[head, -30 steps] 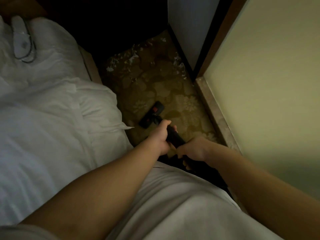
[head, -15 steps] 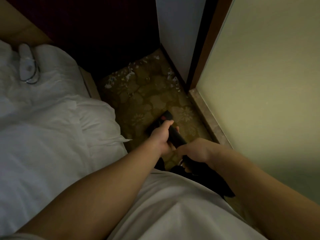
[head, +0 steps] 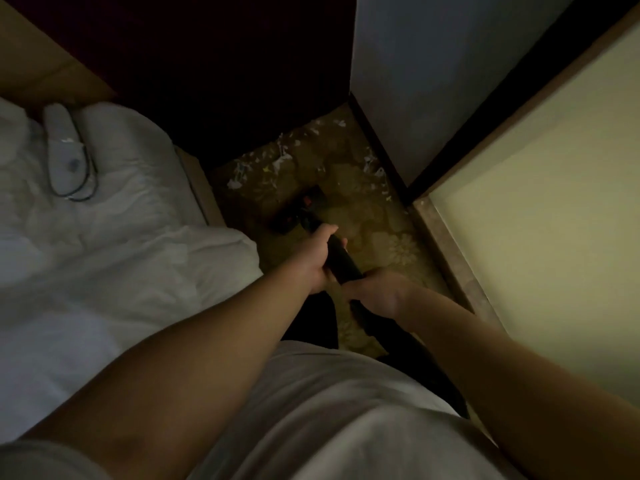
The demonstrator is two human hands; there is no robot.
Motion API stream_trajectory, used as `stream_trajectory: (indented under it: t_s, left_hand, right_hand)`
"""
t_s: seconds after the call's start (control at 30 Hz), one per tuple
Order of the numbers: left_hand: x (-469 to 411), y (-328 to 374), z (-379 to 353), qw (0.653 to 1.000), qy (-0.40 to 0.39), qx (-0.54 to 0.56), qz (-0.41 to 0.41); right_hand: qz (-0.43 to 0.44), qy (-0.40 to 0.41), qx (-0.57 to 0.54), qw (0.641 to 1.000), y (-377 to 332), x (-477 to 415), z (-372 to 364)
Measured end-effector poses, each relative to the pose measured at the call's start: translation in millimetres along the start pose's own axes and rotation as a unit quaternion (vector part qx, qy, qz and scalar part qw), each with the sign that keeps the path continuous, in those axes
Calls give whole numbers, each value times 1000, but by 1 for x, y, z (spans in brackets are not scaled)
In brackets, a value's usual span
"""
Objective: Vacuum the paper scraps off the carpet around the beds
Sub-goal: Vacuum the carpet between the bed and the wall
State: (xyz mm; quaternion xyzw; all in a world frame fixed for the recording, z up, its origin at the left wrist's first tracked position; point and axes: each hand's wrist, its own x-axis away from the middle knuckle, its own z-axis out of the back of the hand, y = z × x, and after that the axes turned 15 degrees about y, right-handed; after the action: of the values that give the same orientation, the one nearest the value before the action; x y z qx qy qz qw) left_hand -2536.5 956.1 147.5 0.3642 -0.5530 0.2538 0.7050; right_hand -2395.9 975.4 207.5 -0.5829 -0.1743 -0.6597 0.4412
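Note:
White paper scraps (head: pixel 277 164) lie scattered on the gold flowered carpet (head: pixel 398 251) at the far end of a narrow aisle, with more scraps (head: pixel 377 174) along the right wall. A black vacuum wand (head: pixel 341 261) slants down to a black floor head (head: pixel 301 211) with red marks, which sits just short of the scraps. My left hand (head: pixel 320 259) grips the wand higher up toward the head. My right hand (head: pixel 379 294) grips it lower, nearer my body. The room is dim.
A bed with a rumpled white duvet (head: pixel 104 254) fills the left side; a white device with a dark cord (head: pixel 65 157) lies on it. A dark cabinet (head: pixel 242 81) closes the far end. A pale wall (head: pixel 536 220) with a stone skirting (head: pixel 446 251) bounds the right.
The vacuum head has slid forward along the carpet toward the scraps at the far end. Both hands have kept their grip on the wand.

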Motion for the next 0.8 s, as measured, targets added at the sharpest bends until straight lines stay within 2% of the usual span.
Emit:
stream_trajectory:
  t_s: [0.23,0.37,0.53,0.63,0.8]
  left_hand:
    - [-40,123,37,999,34,-20,-9]
    - [-62,171,65,999,47,-6,-14]
    - [-81,216,89,996,66,-4,-54]
    - [-87,236,95,995,76,12,-68]
    - [-105,241,101,993,93,31,-62]
  right_hand:
    - [-11,-23,-41,999,-121,-36,-56]
    - [-2,-24,-26,999,-171,-45,-88]
    - [19,-36,-48,998,-213,-60,-111]
    - [43,-47,-24,998,-232,-72,-119]
    - [55,-41,6,998,-240,-93,-135]
